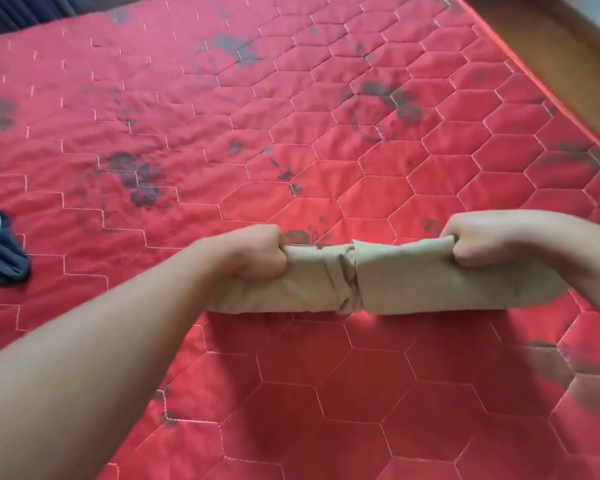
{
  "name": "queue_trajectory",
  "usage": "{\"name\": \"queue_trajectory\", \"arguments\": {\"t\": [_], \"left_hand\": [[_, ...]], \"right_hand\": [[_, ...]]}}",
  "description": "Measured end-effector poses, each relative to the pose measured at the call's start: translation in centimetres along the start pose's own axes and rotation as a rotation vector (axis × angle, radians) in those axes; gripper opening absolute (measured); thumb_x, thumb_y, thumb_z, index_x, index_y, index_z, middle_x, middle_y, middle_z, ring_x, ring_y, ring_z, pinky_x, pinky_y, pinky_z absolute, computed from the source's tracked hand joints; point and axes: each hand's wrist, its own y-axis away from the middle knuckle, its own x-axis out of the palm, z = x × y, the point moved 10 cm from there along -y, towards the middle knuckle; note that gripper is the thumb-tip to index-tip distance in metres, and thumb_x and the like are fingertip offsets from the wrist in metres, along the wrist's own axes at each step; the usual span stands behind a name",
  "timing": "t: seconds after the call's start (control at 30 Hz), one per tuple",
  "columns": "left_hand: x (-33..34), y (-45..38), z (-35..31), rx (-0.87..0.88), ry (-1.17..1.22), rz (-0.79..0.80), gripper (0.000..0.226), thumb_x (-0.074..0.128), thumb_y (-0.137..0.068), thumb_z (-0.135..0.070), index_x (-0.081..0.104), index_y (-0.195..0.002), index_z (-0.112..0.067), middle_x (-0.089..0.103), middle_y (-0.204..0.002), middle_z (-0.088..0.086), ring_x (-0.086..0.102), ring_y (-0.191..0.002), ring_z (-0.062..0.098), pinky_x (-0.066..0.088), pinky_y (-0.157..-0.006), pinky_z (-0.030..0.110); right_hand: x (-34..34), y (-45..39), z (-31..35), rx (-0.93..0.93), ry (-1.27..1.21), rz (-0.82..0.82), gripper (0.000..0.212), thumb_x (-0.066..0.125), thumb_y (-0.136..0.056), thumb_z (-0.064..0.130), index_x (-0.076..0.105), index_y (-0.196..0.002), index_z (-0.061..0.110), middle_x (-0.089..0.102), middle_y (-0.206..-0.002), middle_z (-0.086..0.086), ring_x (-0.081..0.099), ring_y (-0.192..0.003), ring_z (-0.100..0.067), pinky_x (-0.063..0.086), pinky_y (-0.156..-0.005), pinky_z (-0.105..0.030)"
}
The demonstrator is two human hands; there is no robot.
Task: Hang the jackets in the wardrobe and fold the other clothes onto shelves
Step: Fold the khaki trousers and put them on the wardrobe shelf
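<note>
A folded beige garment (388, 282) hangs stretched between my two hands, a little above the red quilted mattress (326, 133). My left hand (253, 252) grips its left upper corner with curled fingers. My right hand (482, 239) grips the right upper corner the same way. A bunched fold runs down the garment's middle. Its lower edge casts a shadow on the mattress.
Dark clothes with a white patch (0, 251) lie at the mattress's left edge. A wooden bed frame (568, 39) runs along the far right. A dark striped surface (21, 8) shows at the top left. Dark stains mark the red cover.
</note>
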Motion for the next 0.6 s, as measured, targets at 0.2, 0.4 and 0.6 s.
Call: {"name": "queue_trajectory", "arguments": {"t": [0.2,0.4,0.6], "left_hand": [[-0.7,-3.9,1.5,-0.066,-0.164,-0.438,0.039,0.042,-0.094,-0.03,0.048,-0.131,-0.039,0.052,-0.139,-0.002,0.046,-0.128,0.023,0.029,-0.106,0.045],[9.4,-5.4,3.0,-0.11,-0.097,-0.355,0.071,0.002,-0.085,-0.073,-0.006,-0.15,-0.047,-0.01,-0.163,-0.011,-0.016,-0.149,0.02,-0.014,-0.114,0.059],[9.0,-4.9,0.6,-0.118,0.028,-0.489,0.07,0.004,-0.085,-0.067,-0.004,-0.151,-0.045,-0.012,-0.163,-0.007,-0.02,-0.148,0.022,-0.016,-0.115,0.054]], "right_hand": [[-1.6,-5.2,-0.7,0.121,0.105,-0.509,0.025,0.051,-0.083,0.019,0.055,-0.106,0.026,0.058,-0.117,-0.006,0.056,-0.103,-0.029,0.041,-0.088,-0.041],[10.0,-7.2,-0.7,0.053,-0.016,-0.592,0.071,0.012,-0.089,0.059,0.027,-0.151,0.029,0.021,-0.161,-0.003,0.022,-0.147,-0.025,0.015,-0.117,-0.05],[10.2,-5.4,-1.3,0.113,-0.169,-0.732,0.068,0.024,-0.088,0.057,0.033,-0.149,0.027,0.026,-0.158,-0.009,0.022,-0.146,-0.026,0.009,-0.118,-0.047]]}}
